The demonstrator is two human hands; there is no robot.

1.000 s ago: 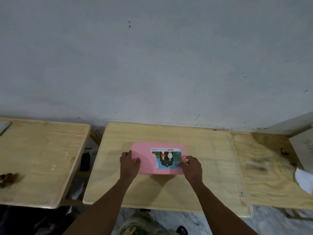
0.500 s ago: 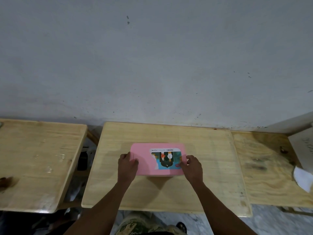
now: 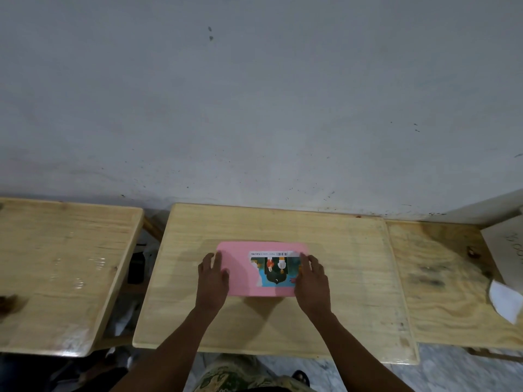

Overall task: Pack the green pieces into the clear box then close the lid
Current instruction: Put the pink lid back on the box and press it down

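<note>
A flat box with a pink lid (image 3: 240,257) lies in the middle of the centre wooden table (image 3: 348,250). A colourful picture sticker (image 3: 276,271) with a barcode strip covers the lid's right half. My left hand (image 3: 212,275) lies over the lid's left end, fingers stretched forward and pressing down. At the lid's right end my right hand (image 3: 312,281) does the same and covers part of the sticker. The lid sits flat on the box. No green pieces are visible, and the box's inside is hidden.
A second wooden table (image 3: 56,264) stands to the left across a narrow gap. A third table (image 3: 441,292) adjoins on the right, with white paper (image 3: 506,302) at its right edge. A grey wall (image 3: 254,108) rises right behind the tables.
Both hands have slid forward from the box's near corners onto the lid's left and right ends. The box has stayed in place.
</note>
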